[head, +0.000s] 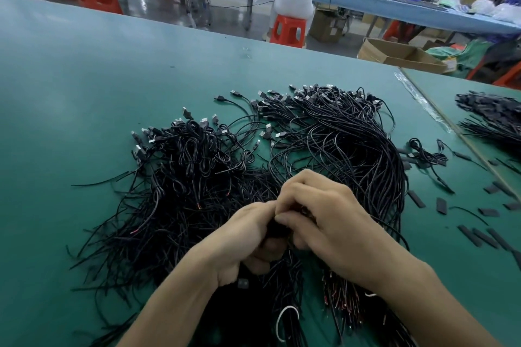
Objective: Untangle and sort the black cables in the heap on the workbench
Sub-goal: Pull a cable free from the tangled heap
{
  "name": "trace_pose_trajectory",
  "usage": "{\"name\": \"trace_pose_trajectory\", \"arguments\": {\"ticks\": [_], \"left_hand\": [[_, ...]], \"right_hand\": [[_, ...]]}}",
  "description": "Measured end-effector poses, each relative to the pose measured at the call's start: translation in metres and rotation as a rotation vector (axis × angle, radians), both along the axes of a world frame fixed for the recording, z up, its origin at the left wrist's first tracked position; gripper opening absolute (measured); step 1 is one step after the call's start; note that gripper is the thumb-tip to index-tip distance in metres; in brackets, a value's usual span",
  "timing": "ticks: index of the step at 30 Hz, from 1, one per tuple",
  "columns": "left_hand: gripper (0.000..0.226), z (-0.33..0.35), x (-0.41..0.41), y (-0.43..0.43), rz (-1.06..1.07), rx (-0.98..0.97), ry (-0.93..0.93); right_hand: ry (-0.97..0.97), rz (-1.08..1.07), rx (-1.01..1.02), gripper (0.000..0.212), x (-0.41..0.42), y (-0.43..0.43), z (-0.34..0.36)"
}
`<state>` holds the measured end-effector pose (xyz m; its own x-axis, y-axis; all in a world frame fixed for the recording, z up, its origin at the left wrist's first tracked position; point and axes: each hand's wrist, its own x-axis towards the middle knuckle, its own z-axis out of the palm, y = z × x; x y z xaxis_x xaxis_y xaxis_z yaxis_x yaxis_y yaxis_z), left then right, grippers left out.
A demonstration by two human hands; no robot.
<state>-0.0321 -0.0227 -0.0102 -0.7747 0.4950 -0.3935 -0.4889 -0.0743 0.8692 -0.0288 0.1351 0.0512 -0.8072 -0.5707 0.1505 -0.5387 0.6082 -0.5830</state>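
A big heap of black cables [197, 177] with USB plugs covers the middle of the green workbench [84, 79]. On the right, a long bundle of cables [366, 144] lies roughly aligned, plugs at the far end. My left hand [242, 239] and my right hand [318, 214] meet over the near part of the heap, fingers curled round a small bunch of black cables [277, 229] between them. Stripped cable ends with red wire [341, 298] show below my right wrist.
Short black sleeve pieces [479, 236] lie scattered at the right. Another pile of black cables [490, 118] sits on the adjoining table past a taped seam [439, 121]. Beyond the far edge are red stools, cardboard boxes and two seated people at a blue bench.
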Motion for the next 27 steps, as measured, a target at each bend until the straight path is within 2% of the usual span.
{"name": "trace_pose_trajectory", "arguments": {"ticks": [3, 6, 9, 12, 16, 20, 23, 27], "left_hand": [[0.050, 0.000, -0.002, -0.002, -0.083, 0.106, -0.051], [0.010, 0.005, 0.001, -0.003, -0.200, -0.058, 0.091], [0.016, 0.003, 0.007, -0.005, -0.270, -0.135, 0.250], [0.015, 0.005, 0.011, -0.004, -0.248, -0.176, 0.240], [0.010, 0.005, 0.011, -0.002, -0.271, -0.145, 0.261], [0.021, 0.004, 0.010, -0.003, -0.260, -0.138, 0.267], [0.013, 0.004, 0.011, -0.002, -0.253, -0.110, 0.274], [0.015, 0.003, 0.011, -0.001, -0.210, -0.105, 0.261]], "right_hand": [[-0.067, -0.065, -0.035, 0.020, -0.004, 0.003, -0.001], [-0.023, -0.070, 0.076, 0.017, -0.006, 0.006, -0.001], [-0.063, -0.047, 0.096, 0.015, -0.005, 0.009, 0.000], [-0.076, -0.038, 0.162, 0.024, -0.004, 0.013, 0.002], [-0.053, -0.087, 0.204, 0.008, -0.002, 0.011, 0.002], [-0.030, -0.107, 0.241, 0.006, 0.002, 0.008, 0.001], [0.014, -0.105, 0.264, 0.006, 0.005, 0.006, 0.003], [0.014, -0.025, 0.286, 0.008, 0.007, 0.001, 0.007]]}}
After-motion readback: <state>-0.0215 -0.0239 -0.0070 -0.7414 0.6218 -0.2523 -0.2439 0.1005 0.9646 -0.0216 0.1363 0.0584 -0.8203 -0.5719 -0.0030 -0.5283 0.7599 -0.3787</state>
